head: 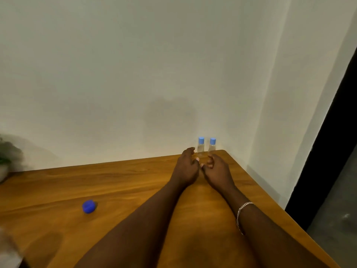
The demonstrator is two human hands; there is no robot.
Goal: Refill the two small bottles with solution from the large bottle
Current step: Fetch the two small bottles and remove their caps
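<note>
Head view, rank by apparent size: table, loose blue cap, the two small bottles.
1. Wooden table, by far the largest.
2. Loose blue cap versus either bottle: unsure, as the cap lies nearer the camera.
3. Left small bottle and right small bottle: alike.

2 small bottles [201,147] stand at the table's [116,186] far corner (cap [88,206] lies nearer, left).

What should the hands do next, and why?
Probably each hand should take hold of one small bottle. The left hand and right hand reach with loosely curled fingers, holding nothing, just in front of the left bottle and right bottle, which stand capped at the far corner of the table.
</note>
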